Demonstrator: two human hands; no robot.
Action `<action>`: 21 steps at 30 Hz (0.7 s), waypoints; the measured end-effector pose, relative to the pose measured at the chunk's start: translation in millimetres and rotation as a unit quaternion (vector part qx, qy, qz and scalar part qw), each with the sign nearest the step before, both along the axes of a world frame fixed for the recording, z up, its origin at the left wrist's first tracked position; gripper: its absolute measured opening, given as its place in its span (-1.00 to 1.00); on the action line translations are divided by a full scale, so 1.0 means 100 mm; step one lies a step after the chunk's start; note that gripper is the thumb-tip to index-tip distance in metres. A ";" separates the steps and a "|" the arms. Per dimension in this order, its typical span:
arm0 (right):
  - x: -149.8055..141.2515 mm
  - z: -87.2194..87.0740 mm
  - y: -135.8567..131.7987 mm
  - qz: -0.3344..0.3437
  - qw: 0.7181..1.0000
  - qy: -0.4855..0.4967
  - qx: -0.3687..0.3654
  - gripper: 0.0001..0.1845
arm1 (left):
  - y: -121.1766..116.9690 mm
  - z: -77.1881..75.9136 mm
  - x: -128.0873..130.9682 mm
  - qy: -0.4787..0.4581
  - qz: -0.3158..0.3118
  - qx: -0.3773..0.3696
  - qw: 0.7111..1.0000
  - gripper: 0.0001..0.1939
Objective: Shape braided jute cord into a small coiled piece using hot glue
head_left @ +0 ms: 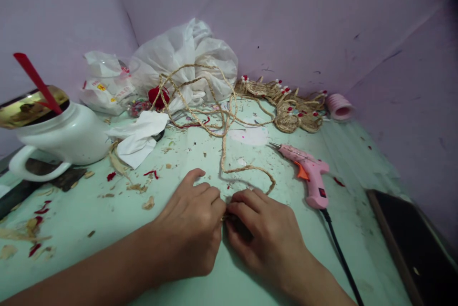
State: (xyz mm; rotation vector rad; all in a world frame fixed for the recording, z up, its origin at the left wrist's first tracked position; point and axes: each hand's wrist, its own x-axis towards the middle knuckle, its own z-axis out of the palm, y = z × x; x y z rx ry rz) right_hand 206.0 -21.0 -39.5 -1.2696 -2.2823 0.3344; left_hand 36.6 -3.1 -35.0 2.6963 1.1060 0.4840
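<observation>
So the left hand (195, 225) and right hand (266, 229) meet up close, fingers curled in. A small tan bit (223, 218) pokes out between the fingertips, but honestly I can't tell which fingers are clamped on it. The braided cord (223, 153) starts just behind the right fingers and loops away beyond both hands. Pink glue gun (313, 172) lies off to their right, white mug (78, 136) well left, woven pieces (298, 117) and a plastic bag (182, 48) way past the fingers.
</observation>
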 end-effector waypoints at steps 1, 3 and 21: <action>0.00 0.00 0.00 0.001 1.000 0.001 -0.003 -0.90 | 0.01 -0.01 0.00 -0.006 -0.002 -0.004 1.000 -0.92; -0.01 -0.01 0.00 0.003 1.000 0.003 -0.007 -0.89 | 0.02 -0.02 0.01 -0.015 -0.004 -0.002 1.000 -0.94; -0.03 -0.02 -0.02 -0.013 0.999 0.007 -0.031 -0.89 | 0.09 0.01 0.05 -0.027 -0.047 0.043 0.998 -0.93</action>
